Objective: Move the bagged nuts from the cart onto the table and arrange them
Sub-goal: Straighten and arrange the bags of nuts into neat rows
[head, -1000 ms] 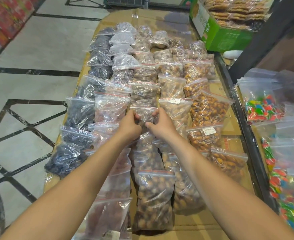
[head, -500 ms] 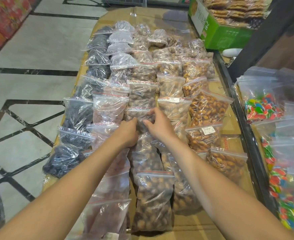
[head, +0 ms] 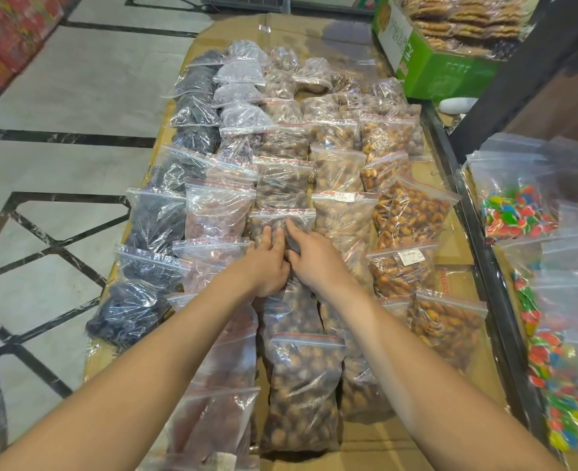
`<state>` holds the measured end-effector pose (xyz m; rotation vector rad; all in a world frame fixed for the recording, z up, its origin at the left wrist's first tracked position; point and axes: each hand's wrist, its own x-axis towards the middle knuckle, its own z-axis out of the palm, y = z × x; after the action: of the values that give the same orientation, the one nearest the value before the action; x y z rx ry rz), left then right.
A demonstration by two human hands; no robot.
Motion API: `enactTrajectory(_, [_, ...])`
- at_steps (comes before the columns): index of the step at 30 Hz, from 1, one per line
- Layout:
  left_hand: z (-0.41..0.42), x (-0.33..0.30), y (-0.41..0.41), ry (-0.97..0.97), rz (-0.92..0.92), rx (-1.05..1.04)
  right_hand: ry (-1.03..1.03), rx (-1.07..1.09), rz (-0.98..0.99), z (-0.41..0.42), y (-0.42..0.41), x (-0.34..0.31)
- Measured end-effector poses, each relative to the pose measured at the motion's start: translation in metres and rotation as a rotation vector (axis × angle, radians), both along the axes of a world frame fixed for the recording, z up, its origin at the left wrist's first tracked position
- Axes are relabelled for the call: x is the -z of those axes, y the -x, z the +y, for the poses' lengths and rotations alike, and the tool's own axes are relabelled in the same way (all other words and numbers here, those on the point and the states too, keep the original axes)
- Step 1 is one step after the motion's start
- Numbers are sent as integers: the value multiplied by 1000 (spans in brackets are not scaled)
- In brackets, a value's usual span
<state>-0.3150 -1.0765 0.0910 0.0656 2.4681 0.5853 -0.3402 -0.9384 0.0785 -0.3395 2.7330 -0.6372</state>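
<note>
The bagged nuts (head: 291, 253) lie flat in lengthwise rows on the cardboard-covered worktop (head: 376, 450), each a clear zip bag with a red seal line. The rows overlap like shingles. Dark, almost black contents fill the left row (head: 151, 226), reddish-brown the next (head: 218, 212), brown nuts the middle rows, and golden-orange ones the right row (head: 410, 212). Two bags carry small white labels. The bag under my two hands (head: 282, 222) sits in the middle row, its seal facing away from me.
</note>
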Motion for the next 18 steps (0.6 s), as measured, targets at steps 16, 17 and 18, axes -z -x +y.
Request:
enactTrajectory(16, [-5, -17, -7, 27, 35, 56, -67, -71, -17, 11, -11, -35])
enactTrajectory(17, [-5, -15, -10, 45, 48, 61, -104, -120, 17, 13, -18, -34])
enactTrajectory(18, [-5, -12, -11, 63, 52, 65, -143, -174, 26, 12, -23, -32])
